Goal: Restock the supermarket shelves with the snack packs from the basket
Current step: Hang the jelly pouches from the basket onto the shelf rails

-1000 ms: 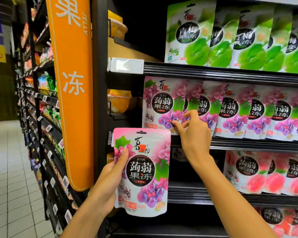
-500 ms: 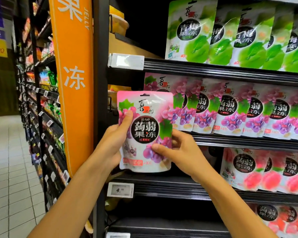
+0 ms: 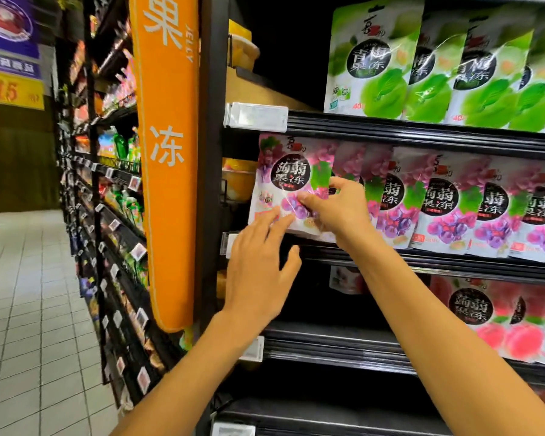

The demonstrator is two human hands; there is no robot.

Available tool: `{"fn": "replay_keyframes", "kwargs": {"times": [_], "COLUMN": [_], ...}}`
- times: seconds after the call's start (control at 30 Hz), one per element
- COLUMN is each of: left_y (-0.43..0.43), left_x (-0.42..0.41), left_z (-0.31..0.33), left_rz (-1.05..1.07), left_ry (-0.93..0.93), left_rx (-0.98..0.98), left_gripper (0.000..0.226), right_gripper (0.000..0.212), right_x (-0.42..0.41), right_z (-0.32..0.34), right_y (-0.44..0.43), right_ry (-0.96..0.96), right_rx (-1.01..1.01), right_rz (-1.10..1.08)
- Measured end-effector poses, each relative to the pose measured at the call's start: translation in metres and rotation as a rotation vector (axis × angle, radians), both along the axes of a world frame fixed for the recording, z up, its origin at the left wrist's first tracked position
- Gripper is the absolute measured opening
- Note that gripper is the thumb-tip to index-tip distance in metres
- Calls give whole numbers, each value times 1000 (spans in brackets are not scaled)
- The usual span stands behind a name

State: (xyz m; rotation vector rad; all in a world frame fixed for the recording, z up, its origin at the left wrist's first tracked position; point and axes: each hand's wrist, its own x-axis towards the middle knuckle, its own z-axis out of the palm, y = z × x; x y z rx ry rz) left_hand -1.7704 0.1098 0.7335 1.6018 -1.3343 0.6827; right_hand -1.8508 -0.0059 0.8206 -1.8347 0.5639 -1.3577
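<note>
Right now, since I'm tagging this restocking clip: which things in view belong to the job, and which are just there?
Job: glossy pink-purple grape jelly pouch, pinched by right hand, touched by left hand; black middle shelf; row of matching grape pouches.
Bystanders: orange hanging banner; green plum jelly pouches; pink peach jelly pouches; white price tag.

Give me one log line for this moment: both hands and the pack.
grape jelly pack: left end of middle shelf | right hand: pinches it | left hand: open, fingers at its lower edge

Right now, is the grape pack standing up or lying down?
Standing up: the grape pack sits upright on the shelf, right hand pinching it.
</note>
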Motion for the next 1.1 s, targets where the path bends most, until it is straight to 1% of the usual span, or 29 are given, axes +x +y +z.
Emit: {"fn": "replay_keyframes", "kwargs": {"times": [0.1,0.17,0.27,0.37,0.43,0.5,0.6,0.77,0.87,0.97,1.03,1.1], "left_y": [-8,-11,-10,-10,-10,-11,-15,-19,-16,-14,-14,-14], "left_x": [8,10,10,10,11,12,12,9,5,-5,-16,-29], "left_z": [-5,-9,-16,-20,-21,-21,-21,-23,-24,-30,-39,-53], "left_rz": [60,112,220,240,252,266,282,300,273,200,105,-11], "left_ry": [-12,-39,-111,-127,-127,-130,-128,-110,-91,-73,-50,-14], "left_rx": [102,144,173,164,156,147,165,191,156,96,22,-62], "left_gripper": [54,54,59,61,60,58,58,59,56,52,43,31], "right_gripper": [12,13,23,29,27,22,25,24,24,18,14,12], "right_x": [13,15,11,-3,-12,-16,-13,-15,-25,-39,-49,-62], "right_z": [-5,-11,-18,-27,-31,-32,-31,-38,-48,-58,-69,-86], "right_y": [-1,1,2,3,5,6,8,8,11,13,15,16], "right_ry": [33,109,248,283,303,328,354,349,318,292,292,312], "right_rx": [-72,-131,-229,-281,-325,-322,-289,-301,-287,-241,-190,-145], "right_rz": [-50,-50,-63,-197,-313,-333,-343,-382,-366,-329,-355,-433]}}
